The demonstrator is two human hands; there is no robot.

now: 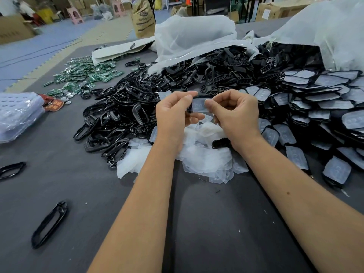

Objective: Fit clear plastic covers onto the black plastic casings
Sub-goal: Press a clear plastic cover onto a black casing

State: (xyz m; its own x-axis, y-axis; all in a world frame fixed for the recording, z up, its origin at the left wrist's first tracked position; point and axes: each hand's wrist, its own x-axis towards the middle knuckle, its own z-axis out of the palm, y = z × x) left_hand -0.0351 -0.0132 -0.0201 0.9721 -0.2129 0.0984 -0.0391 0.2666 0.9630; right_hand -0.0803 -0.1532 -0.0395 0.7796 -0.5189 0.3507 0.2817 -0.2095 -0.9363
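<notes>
Both hands pinch one clear cover (199, 106) held sideways between them above the pile, the left hand (173, 115) also gripping a black casing (190, 109) just under its left end, the right hand (235, 113) holding the other end.

There is one view only, from a wide-angle camera on the person's head, looking forward and down along both forearms. The fingers (189, 99) sit close, mid-frame. Below them spreads the grey table (197, 223); above and beyond them the lens reaches the far floor and cardboard boxes (13, 28).
</notes>
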